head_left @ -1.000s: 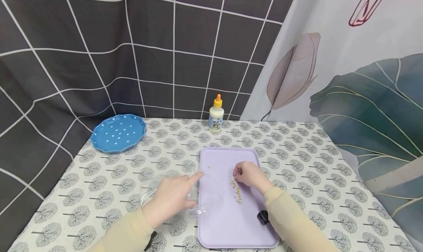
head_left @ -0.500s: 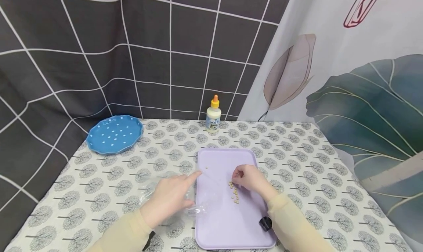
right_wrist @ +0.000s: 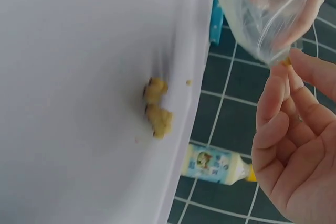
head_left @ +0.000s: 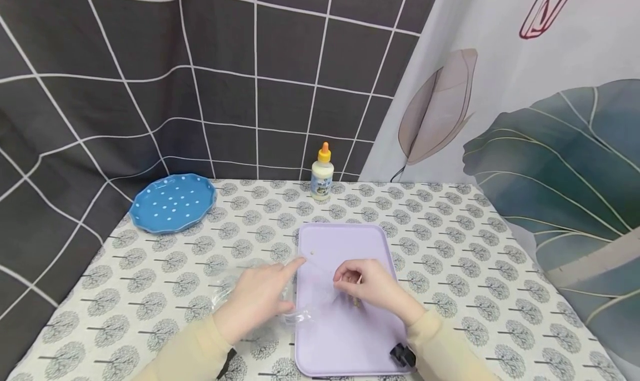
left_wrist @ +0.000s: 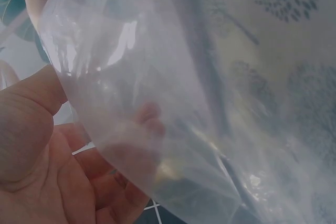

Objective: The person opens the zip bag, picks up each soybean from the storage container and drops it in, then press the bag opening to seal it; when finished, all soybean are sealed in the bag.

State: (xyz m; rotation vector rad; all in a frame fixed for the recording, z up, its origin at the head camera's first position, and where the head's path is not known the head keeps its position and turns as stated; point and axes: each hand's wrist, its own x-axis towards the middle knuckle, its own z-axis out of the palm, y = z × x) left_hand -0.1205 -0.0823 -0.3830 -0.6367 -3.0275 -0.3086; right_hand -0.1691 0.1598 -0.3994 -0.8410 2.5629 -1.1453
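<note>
Lilac tray (head_left: 345, 342) | right hand (head_left: 371, 284) above, pinching yellowish bit (right_wrist: 286, 61) | left hand (head_left: 256, 300) holding clear bag (left_wrist: 121, 61)

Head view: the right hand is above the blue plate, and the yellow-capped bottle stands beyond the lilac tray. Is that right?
No, the head view shows the right hand above the lilac tray; the yellow-capped bottle does stand beyond it.

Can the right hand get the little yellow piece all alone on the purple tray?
Probably yes: the piece looks uncovered on the tray, though the left hand and clear bag are close. The right hand seems to pinch another piece, so may need emptying first.
</note>
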